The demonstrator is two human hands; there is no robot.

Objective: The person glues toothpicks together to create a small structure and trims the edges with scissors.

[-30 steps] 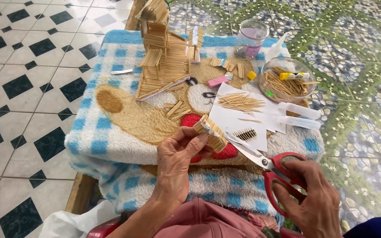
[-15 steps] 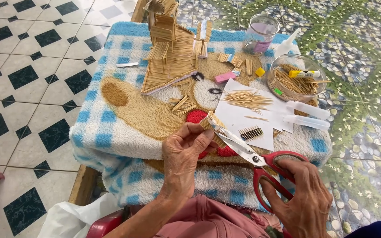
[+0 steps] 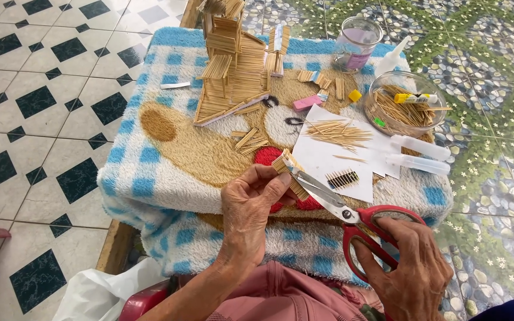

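Head view cuts off your right hand at the bottom edge; its fingers grip the red scissors, blades parted around a small stick panel. Your left hand pinches that panel over the table's near edge. Behind stand one stick tower, one jar, one bowl of sticks, and two white bottles at the right edge.

Your right hand covers much of the red scissor handles, and its wrist runs off the bottom edge. The towel hides the worktop beneath it. The stick model's top is cut off by the upper edge.
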